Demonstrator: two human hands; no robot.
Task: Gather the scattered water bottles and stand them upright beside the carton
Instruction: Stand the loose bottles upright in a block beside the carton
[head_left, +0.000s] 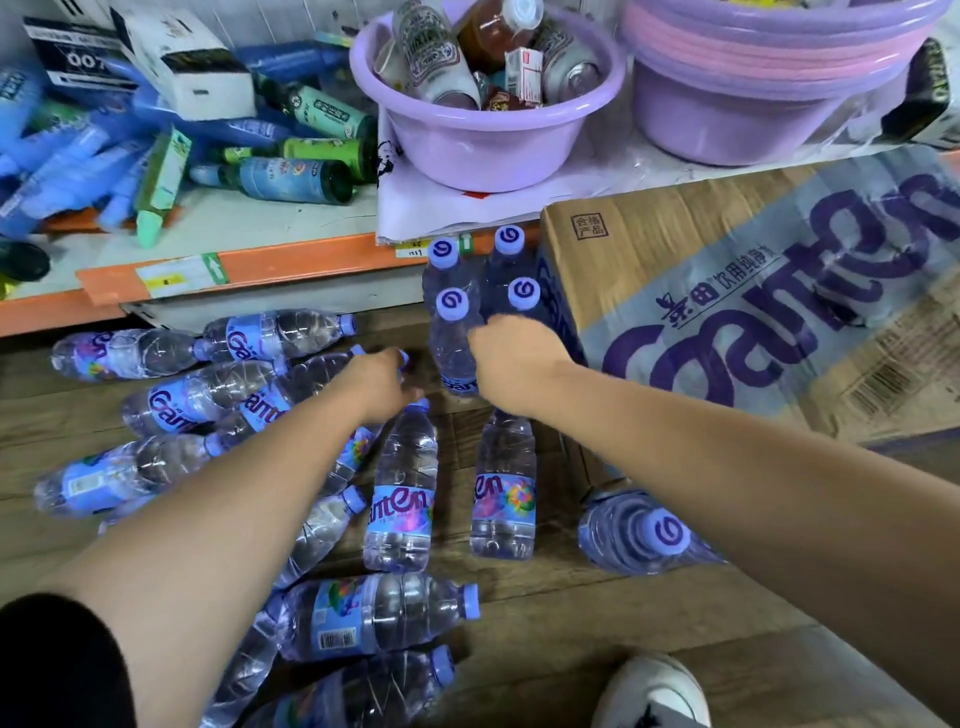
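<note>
Nearest, loose Ganten water bottles (400, 499) lie scattered on the wooden floor (571, 613). Farther in, the left hand (382, 382) curls around a lying bottle's neck. The right hand (511, 358) grips an upright bottle (454, 348), one of four standing against the Ganten carton (753, 312).

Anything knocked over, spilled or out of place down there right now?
No spill visible. Most water bottles lie on their sides across the floor; four upright bottles stand beside the carton. One bottle stands apart near the right forearm, away from that group. On the shelf, green bottles lie toppled.
</note>
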